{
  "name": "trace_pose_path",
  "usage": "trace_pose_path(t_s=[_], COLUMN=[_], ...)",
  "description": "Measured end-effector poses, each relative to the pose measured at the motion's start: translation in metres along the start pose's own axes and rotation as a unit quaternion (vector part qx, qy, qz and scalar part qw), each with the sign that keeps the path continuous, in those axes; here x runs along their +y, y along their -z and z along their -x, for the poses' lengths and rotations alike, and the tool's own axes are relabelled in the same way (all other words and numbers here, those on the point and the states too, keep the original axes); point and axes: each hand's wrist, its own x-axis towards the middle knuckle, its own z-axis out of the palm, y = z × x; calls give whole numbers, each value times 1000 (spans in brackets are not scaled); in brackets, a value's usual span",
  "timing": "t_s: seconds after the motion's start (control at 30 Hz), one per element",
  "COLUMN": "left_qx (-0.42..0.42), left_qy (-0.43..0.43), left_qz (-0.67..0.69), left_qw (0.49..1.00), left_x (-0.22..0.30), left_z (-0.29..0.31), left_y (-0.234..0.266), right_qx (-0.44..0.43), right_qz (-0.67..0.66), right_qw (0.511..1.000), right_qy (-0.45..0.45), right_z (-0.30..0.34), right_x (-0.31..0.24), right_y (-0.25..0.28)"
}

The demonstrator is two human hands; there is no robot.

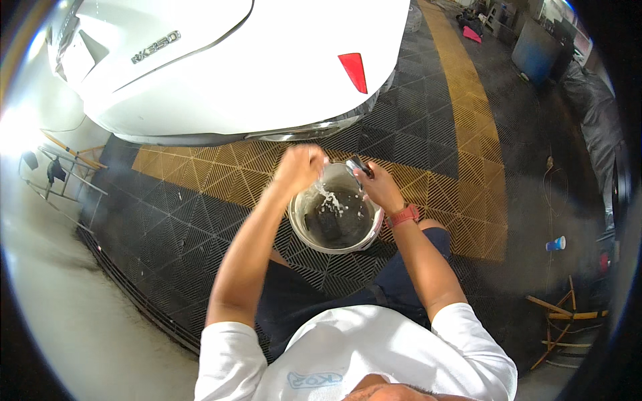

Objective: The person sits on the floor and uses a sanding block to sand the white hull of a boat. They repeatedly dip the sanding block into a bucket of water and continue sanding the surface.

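Observation:
A round whitish bucket [299, 230] stands on the floor between my knees, with greyish water inside. My left hand [302, 168] is closed above its far left rim, slightly blurred. White drops and splashes of water [328, 200] show in the air just below it; whatever the fingers hold is hidden. Over the bucket's right side, my right hand [381, 188] grips a small black object with a pale end [359, 166], its kind unclear. A dark blocky shape [327, 224] shows in the bucket's water.
The rear of a white car [267, 87] rises just beyond the bucket. Black and tan ribbed floor tiles [421, 180] spread around me. Metal frames [67, 177] stand at left. At right lie a blue-and-white can [556, 244] and a wooden frame [562, 314].

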Motion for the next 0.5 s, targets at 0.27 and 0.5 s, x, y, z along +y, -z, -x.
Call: trace_pose_path(t_s=[0.27, 0.5], left_qx=[213, 40], left_qy=[-364, -241], left_qz=[-595, -646], left_qw=[684, 723], left_x=[86, 53], left_z=[-38, -39], left_y=[140, 46], right_qx=[40, 11], right_qz=[-184, -522], right_qw=[977, 847], right_qy=[-102, -100], right_z=[16, 24], right_x=[76, 58], right_y=[-60, -48])
